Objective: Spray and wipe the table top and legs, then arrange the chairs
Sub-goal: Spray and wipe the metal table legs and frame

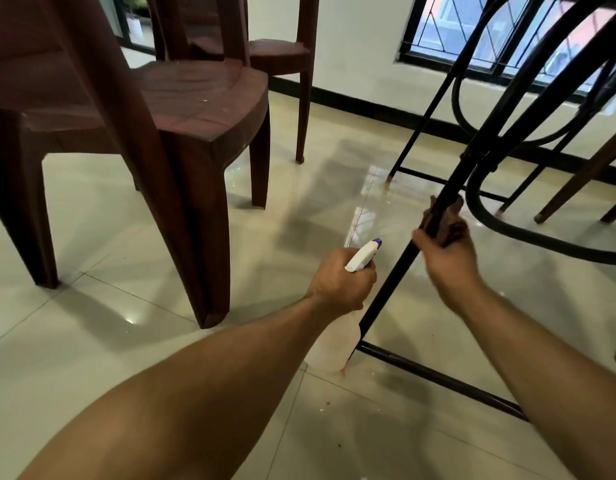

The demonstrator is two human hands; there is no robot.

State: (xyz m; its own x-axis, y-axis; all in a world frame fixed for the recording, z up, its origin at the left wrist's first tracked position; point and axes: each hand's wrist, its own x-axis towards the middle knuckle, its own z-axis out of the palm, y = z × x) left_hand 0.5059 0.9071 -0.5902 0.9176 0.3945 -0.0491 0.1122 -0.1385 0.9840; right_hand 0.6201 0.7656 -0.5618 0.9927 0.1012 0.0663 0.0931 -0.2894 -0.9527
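Fingers (364, 284) of the left hand (337, 285) curl round the bottle (363, 256), lower centre; the right hand (448, 263) grips a cloth (453, 227) wrapped on the table leg (408, 254), centre right. Best to slide the cloth full length, twisting round; chairs (195, 98) stand upper left.

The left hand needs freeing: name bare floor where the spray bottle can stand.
Bare cream floor tiles lie between the dark brown plastic chair and the black metal table leg, beside the left hand gripping the white spray bottle. Crowded under the table: curved black bars, wooden chair legs.
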